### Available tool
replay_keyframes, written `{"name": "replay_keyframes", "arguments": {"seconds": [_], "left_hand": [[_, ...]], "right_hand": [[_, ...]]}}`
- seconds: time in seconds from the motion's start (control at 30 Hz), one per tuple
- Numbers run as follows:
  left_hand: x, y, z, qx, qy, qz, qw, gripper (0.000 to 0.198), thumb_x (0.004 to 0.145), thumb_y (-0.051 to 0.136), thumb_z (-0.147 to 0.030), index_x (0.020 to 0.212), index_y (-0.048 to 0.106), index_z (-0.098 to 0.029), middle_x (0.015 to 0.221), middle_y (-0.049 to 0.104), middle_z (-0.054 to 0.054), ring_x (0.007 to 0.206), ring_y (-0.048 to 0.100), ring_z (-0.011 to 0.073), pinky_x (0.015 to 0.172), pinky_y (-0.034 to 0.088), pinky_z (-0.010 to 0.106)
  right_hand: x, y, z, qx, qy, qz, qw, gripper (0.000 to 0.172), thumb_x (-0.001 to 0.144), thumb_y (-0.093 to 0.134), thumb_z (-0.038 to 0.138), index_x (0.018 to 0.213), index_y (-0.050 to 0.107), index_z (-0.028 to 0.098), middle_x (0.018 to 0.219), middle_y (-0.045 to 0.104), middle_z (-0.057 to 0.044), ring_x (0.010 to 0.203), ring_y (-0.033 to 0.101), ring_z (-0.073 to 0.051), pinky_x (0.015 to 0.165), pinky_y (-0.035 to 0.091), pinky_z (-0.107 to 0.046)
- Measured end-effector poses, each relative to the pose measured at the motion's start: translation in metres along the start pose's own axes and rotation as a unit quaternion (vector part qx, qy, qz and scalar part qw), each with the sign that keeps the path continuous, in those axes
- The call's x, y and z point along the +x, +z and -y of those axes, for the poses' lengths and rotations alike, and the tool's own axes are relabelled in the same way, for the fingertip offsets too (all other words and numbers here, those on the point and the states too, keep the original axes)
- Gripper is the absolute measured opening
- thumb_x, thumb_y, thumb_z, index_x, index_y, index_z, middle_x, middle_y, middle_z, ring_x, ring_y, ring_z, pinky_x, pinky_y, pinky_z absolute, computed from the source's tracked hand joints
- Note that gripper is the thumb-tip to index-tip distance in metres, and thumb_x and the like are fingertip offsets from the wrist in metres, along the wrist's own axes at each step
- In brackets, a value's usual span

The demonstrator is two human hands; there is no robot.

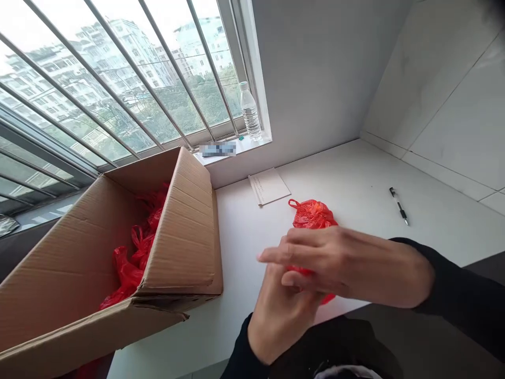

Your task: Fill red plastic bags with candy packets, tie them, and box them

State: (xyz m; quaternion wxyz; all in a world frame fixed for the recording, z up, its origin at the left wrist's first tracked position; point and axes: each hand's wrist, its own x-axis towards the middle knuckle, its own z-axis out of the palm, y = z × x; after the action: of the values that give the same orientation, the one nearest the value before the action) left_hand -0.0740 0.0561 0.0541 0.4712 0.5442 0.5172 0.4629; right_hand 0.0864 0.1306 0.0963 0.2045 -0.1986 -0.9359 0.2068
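My right hand (323, 258) crosses over my left hand (284, 310) above the near part of the table. Red plastic of a bag (302, 271) shows between the fingers and the thumb of my right hand, and more red peeks out below it. The left hand's fingers curl round this bag and are mostly hidden behind the right hand. Just beyond the hands, a knotted red plastic bag (313, 211) with a loop handle lies on the white table (244, 231). Whether it is joined to the held bag cannot be seen.
An open cardboard box (185, 226) with several red plastic bags (138, 258) stands at the left. A booklet (270, 185) and a pen (400, 205) lie on the table. A clear bottle (250, 113) and a blurred-out item (218, 149) are on the sill by the barred window.
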Motion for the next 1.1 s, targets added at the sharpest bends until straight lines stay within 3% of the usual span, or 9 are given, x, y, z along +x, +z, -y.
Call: {"name": "replay_keyframes", "arguments": {"seconds": [0.1, 0.17, 0.27, 0.37, 0.57, 0.73, 0.87, 1.0, 1.1], "left_hand": [[0.004, -0.005, 0.009, -0.008, -0.003, 0.008, 1.0, 0.023, 0.101, 0.054, -0.033, 0.083, 0.057, -0.019, 0.075, 0.055, 0.0, 0.063, 0.042, 0.0123, 0.058, 0.039, 0.026], [0.006, -0.011, 0.011, -0.017, -0.01, 0.011, 1.0, 0.033, 0.104, 0.05, -0.04, 0.077, 0.052, -0.02, 0.07, 0.049, -0.001, 0.061, 0.036, 0.0114, 0.057, 0.036, 0.026], [0.01, -0.019, 0.007, -0.007, -0.033, 0.066, 0.997, 0.039, 0.104, 0.048, -0.043, 0.072, 0.047, -0.02, 0.066, 0.042, -0.003, 0.059, 0.033, 0.0111, 0.056, 0.031, 0.027], [0.014, -0.026, 0.004, -0.012, -0.053, 0.111, 0.992, 0.04, 0.103, 0.048, -0.047, 0.073, 0.047, -0.02, 0.065, 0.043, -0.003, 0.059, 0.036, 0.0117, 0.057, 0.03, 0.028], [0.018, -0.028, 0.019, -0.081, -0.085, 0.069, 0.991, 0.04, 0.101, 0.053, -0.052, 0.076, 0.051, -0.021, 0.066, 0.046, -0.003, 0.059, 0.04, 0.0121, 0.059, 0.035, 0.028], [0.019, -0.029, 0.034, -0.212, -0.131, 0.025, 0.968, 0.023, 0.102, 0.055, -0.047, 0.104, 0.054, -0.024, 0.062, 0.051, -0.005, 0.055, 0.048, 0.0117, 0.061, 0.045, 0.025], [0.024, -0.032, 0.04, -0.286, -0.165, -0.023, 0.944, 0.025, 0.103, 0.053, -0.044, 0.118, 0.057, -0.024, 0.065, 0.058, -0.003, 0.055, 0.053, 0.0115, 0.059, 0.047, 0.023], [0.026, -0.036, 0.04, -0.3, -0.177, -0.018, 0.937, 0.022, 0.094, 0.069, -0.037, 0.09, 0.064, -0.016, 0.073, 0.06, 0.0, 0.064, 0.056, 0.0095, 0.061, 0.045, 0.019], [0.025, -0.041, 0.036, -0.263, -0.174, 0.021, 0.949, 0.026, 0.086, 0.08, -0.033, 0.082, 0.059, -0.017, 0.07, 0.057, -0.002, 0.061, 0.051, 0.0081, 0.059, 0.042, 0.018]], "right_hand": [[0.002, -0.001, -0.007, 0.064, -0.01, -0.046, 0.997, 0.043, 0.105, 0.052, 0.032, 0.147, 0.05, 0.021, 0.119, 0.068, -0.006, 0.102, 0.066, -0.015, 0.09, 0.056, -0.027], [0.001, 0.001, -0.016, 0.081, 0.007, -0.07, 0.994, 0.041, 0.105, 0.052, 0.037, 0.144, 0.054, 0.023, 0.126, 0.067, -0.007, 0.115, 0.063, -0.018, 0.1, 0.053, -0.032], [-0.001, 0.011, -0.029, 0.123, 0.029, -0.047, 0.991, 0.041, 0.105, 0.052, 0.041, 0.143, 0.056, 0.026, 0.132, 0.065, -0.007, 0.128, 0.056, -0.02, 0.108, 0.048, -0.038], [0.0, 0.021, -0.036, 0.203, 0.088, -0.015, 0.975, 0.042, 0.104, 0.052, 0.044, 0.141, 0.059, 0.025, 0.127, 0.07, -0.006, 0.119, 0.062, -0.02, 0.103, 0.051, -0.037], [0.004, 0.032, -0.042, 0.335, 0.147, -0.024, 0.931, 0.03, 0.102, 0.058, 0.042, 0.119, 0.07, 0.021, 0.111, 0.074, -0.004, 0.101, 0.068, -0.018, 0.09, 0.056, -0.034], [0.001, 0.043, -0.051, 0.373, 0.19, -0.047, 0.907, 0.018, 0.099, 0.062, 0.039, 0.106, 0.069, 0.023, 0.101, 0.073, -0.002, 0.095, 0.069, -0.017, 0.087, 0.055, -0.033], [-0.005, 0.051, -0.044, 0.27, 0.151, -0.083, 0.947, 0.012, 0.099, 0.062, 0.036, 0.1, 0.067, 0.026, 0.103, 0.065, -0.002, 0.099, 0.063, -0.017, 0.09, 0.052, -0.032], [-0.012, 0.056, -0.04, 0.225, 0.097, -0.023, 0.969, 0.012, 0.099, 0.062, 0.039, 0.1, 0.068, 0.028, 0.116, 0.059, -0.002, 0.109, 0.06, -0.016, 0.096, 0.05, -0.03], [-0.008, 0.061, -0.052, 0.254, 0.098, -0.023, 0.962, 0.026, 0.102, 0.057, 0.044, 0.124, 0.062, 0.033, 0.136, 0.056, -0.002, 0.129, 0.052, -0.018, 0.108, 0.044, -0.034]]}}
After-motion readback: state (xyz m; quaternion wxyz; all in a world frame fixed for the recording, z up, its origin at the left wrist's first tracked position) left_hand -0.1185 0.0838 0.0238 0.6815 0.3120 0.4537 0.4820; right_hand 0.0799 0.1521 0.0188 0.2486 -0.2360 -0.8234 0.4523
